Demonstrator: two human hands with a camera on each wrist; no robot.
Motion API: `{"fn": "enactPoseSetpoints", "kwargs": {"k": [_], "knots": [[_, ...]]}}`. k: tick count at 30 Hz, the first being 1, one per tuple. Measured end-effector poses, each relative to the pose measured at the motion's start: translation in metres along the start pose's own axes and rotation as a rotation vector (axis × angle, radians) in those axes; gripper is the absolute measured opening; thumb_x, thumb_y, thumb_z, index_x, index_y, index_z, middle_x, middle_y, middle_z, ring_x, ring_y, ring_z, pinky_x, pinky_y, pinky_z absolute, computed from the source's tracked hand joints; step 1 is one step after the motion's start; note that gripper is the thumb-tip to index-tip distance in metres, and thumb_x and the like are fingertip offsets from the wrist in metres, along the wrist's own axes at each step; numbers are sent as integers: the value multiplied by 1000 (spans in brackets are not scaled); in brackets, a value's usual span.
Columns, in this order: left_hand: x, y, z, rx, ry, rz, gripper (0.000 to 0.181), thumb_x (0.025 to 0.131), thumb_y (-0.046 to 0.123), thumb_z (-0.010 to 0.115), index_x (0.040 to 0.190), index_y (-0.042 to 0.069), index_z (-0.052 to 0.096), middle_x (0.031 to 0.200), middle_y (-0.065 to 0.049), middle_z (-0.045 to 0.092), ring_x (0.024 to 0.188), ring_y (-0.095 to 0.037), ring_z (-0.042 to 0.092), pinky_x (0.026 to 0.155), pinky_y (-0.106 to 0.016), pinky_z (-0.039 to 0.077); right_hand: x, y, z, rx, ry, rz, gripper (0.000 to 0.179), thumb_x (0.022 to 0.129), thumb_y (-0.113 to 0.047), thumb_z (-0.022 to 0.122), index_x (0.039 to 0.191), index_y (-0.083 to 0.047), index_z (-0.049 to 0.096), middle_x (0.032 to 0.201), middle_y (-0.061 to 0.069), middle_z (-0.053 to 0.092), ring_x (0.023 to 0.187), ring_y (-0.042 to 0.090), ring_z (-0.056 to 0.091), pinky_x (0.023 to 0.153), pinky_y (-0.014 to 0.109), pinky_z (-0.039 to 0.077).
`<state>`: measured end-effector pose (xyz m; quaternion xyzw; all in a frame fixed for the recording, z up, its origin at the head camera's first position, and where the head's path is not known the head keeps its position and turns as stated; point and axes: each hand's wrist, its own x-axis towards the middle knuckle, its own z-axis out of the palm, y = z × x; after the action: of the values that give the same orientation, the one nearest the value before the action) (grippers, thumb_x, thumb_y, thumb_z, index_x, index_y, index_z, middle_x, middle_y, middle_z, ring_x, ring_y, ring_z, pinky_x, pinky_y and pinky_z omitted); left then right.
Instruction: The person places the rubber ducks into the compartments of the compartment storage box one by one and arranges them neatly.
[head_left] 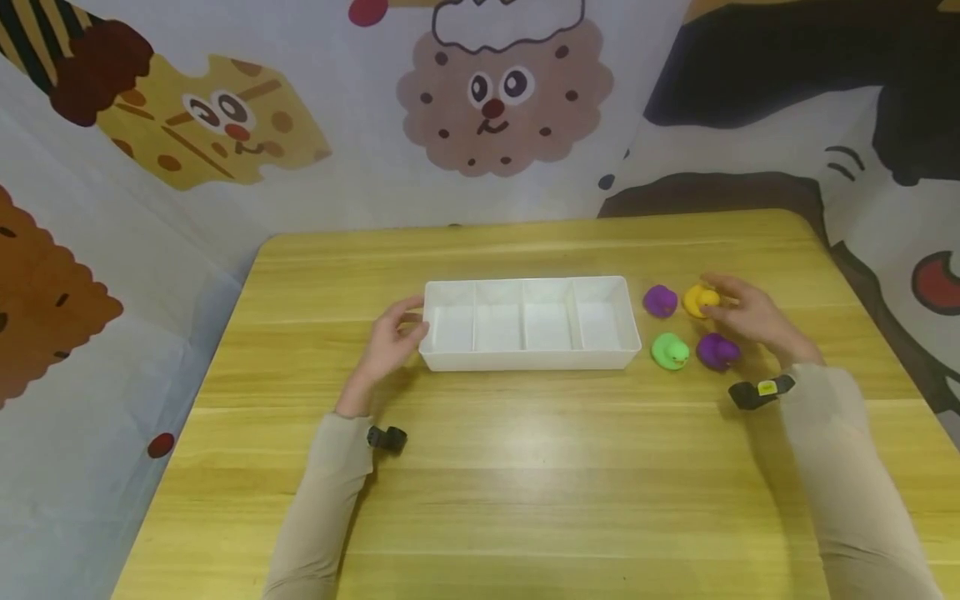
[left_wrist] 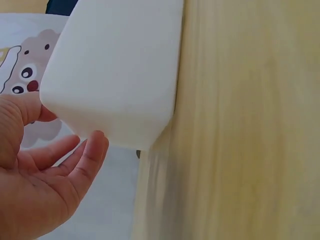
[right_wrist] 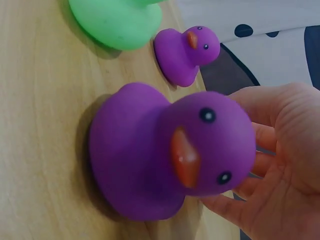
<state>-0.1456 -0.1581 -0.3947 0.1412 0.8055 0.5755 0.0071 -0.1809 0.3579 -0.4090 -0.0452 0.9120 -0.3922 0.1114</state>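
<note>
Left of the hands is relaxed, fingertips against the left end of the white four-compartment tray, mid tabletop; the right hand has thumb and fingers about the yellow duck, can't tell if it's actually grasping; that duck sits right of the tray, far row; far purple duck just left of it; green duck and near purple duck in the near row, green on the left.
</note>
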Motion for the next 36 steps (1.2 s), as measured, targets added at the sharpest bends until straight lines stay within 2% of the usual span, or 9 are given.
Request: {"fn": "enactPoseSetpoints", "kwargs": {"k": [4, 7, 11, 13, 15, 19, 29, 32, 36], "knots": [[3, -16, 1, -31, 26, -43, 40, 89, -11, 52, 127, -18, 43, 131, -33, 44, 110, -47, 49, 92, -44, 48, 2, 0, 1, -36, -5, -6, 55, 95, -16, 54, 139, 8, 33, 144, 33, 27, 126, 54, 28, 100, 63, 29], [5, -28, 2, -5, 52, -37, 39, 89, -8, 54, 126, -15, 45, 129, -31, 47, 109, -44, 51, 90, -41, 50, 2, 1, 1, -46, -11, -2, 52, 95, -16, 53, 138, 7, 35, 143, 32, 29, 126, 53, 30, 100, 60, 32], [5, -31, 4, 10, 79, -33, 37, 88, -7, 55, 124, -14, 48, 128, -30, 48, 108, -43, 52, 91, -46, 48, 2, 1, 1, -51, -20, 23, 53, 95, -19, 55, 139, 4, 37, 143, 31, 31, 125, 50, 34, 92, 23, 42], [4, -26, 4, 4, 78, -48, 37, 88, -7, 54, 124, -14, 48, 129, -30, 48, 109, -44, 51, 93, -47, 47, 3, 2, 0, -55, -19, 26, 53, 95, -20, 55, 139, 4, 38, 143, 31, 32, 124, 50, 36, 80, 8, 38], [2, -15, 3, -7, 71, -66, 37, 88, -9, 54, 124, -15, 48, 129, -31, 47, 110, -45, 51, 93, -49, 46, 3, 1, 0, -59, -17, 24, 53, 94, -20, 56, 138, 4, 39, 142, 31, 33, 123, 50, 38, 73, 3, 32], [-2, 6, 2, -20, 54, -93, 37, 88, -11, 52, 124, -19, 45, 129, -34, 45, 111, -47, 49, 94, -51, 44, 3, 2, -1, -69, -3, 10, 52, 94, -20, 58, 137, 4, 42, 139, 31, 37, 116, 50, 45, 71, 7, 36], [-1, 7, 2, -22, 40, -132, 41, 89, -8, 52, 128, -16, 43, 130, -32, 46, 113, -45, 48, 93, -50, 46, 2, 3, 0, -77, 17, 16, 59, 88, -24, 66, 133, 6, 43, 127, 34, 45, 109, 44, 49, 80, 33, 41], [-1, 7, 1, -22, 34, -143, 41, 89, -8, 52, 128, -15, 43, 131, -31, 46, 114, -44, 48, 93, -50, 46, 1, 3, 0, -81, 30, 11, 59, 87, -23, 67, 132, 7, 44, 126, 34, 46, 108, 45, 49, 79, 30, 41], [-2, 8, 1, -23, 30, -149, 41, 89, -8, 52, 129, -15, 43, 131, -31, 46, 115, -44, 47, 93, -50, 45, -2, 1, -1, -90, 64, -6, 57, 86, -22, 69, 129, 8, 47, 122, 33, 48, 105, 45, 50, 72, 16, 40]]}}
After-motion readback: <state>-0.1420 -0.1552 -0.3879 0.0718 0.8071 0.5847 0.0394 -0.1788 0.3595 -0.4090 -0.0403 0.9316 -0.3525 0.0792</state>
